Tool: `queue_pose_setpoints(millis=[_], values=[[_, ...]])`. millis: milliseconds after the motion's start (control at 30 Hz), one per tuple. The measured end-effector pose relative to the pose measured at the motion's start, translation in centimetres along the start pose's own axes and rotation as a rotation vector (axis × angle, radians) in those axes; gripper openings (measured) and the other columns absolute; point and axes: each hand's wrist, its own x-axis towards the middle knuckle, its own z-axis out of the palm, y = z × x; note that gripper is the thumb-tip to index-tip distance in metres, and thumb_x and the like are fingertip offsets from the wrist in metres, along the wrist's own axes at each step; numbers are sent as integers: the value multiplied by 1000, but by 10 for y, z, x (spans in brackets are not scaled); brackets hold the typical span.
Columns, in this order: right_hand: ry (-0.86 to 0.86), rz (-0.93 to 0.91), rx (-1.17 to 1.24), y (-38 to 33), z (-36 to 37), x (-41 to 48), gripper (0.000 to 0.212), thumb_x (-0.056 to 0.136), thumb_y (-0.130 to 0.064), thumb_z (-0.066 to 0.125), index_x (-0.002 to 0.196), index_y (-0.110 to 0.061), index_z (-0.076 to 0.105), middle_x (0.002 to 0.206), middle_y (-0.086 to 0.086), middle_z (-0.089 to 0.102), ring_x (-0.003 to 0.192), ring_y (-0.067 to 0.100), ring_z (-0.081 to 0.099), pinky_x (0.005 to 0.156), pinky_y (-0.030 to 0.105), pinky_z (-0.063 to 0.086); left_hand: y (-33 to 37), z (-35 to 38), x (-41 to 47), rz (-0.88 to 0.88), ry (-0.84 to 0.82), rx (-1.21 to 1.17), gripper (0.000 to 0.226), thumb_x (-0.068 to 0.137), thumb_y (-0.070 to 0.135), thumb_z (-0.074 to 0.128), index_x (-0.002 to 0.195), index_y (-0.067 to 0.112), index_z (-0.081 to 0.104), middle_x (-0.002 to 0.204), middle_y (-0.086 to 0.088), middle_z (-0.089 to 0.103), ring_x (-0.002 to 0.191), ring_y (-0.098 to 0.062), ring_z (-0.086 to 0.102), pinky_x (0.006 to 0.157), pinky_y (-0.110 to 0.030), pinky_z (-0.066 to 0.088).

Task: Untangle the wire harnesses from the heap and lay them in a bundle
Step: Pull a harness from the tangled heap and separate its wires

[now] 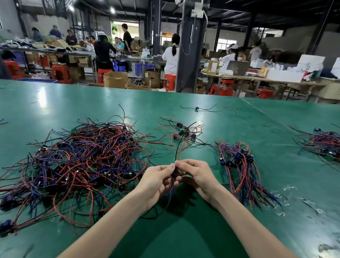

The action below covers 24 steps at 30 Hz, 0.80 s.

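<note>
Above the glossy green surface (pixel 205 234), the left hand (pixel 156 182) and right hand (pixel 197 174) both pinch one red, black and blue wire harness (pixel 174 172) at its dark connector, between tangled heap (pixel 80 161) and laid bundle (pixel 242 171); its length runs away from the person.

No words or numbers can be read here. Any print on the far cardboard boxes (pixel 115 79) and white boxes (pixel 285 75) is too small and blurry to tell.
</note>
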Motion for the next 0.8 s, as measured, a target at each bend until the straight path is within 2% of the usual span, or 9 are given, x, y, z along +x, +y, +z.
queue_pose_setpoints(millis=[167, 300, 400, 533, 667, 800], values=[[21, -21, -50, -2, 0, -3, 6, 81, -3, 68, 76, -2, 66, 63, 11, 61, 49, 17, 56, 49, 24, 51, -2, 0, -2, 39, -18, 11, 11, 95, 4, 51, 95, -3, 60, 75, -9, 71, 56, -11, 65, 52, -19, 53], [57, 0, -2, -6, 1, -5, 8, 83, -1, 66, 76, 1, 63, 53, 4, 60, 45, 11, 55, 45, 23, 49, -3, 1, -5, 57, -44, -5, 12, 94, -1, 49, 105, -4, 55, 78, -10, 72, 58, -13, 67, 53, -21, 55], [63, 56, 74, -9, 2, -7, 5, 85, -1, 63, 80, 1, 62, 53, 2, 61, 46, 11, 56, 43, 23, 49, -4, 1, -6, 68, -58, -45, 12, 95, -4, 47, 104, -4, 53, 80, -12, 73, 59, -15, 68, 52, -23, 55], [53, 132, 139, -12, 4, -8, 5, 84, 0, 62, 88, 0, 66, 54, 4, 61, 42, 11, 53, 40, 20, 45, -4, 0, -6, 58, -48, -25, 11, 95, -3, 47, 101, -3, 56, 78, -13, 72, 60, -19, 68, 58, -27, 58], [20, 187, 148, -12, 2, -8, 4, 83, 0, 63, 84, -3, 65, 62, 6, 64, 48, 12, 56, 41, 20, 44, -3, 1, -6, 23, -32, -49, 11, 93, 7, 53, 94, -1, 60, 74, -13, 71, 58, -20, 67, 55, -29, 57], [20, 208, 112, -10, 1, -7, 9, 84, -9, 65, 78, -4, 68, 59, 6, 61, 45, 13, 55, 43, 21, 47, -3, 2, -5, 7, 12, -14, 11, 93, 3, 52, 89, -3, 60, 67, -12, 70, 52, -17, 65, 51, -26, 56]])
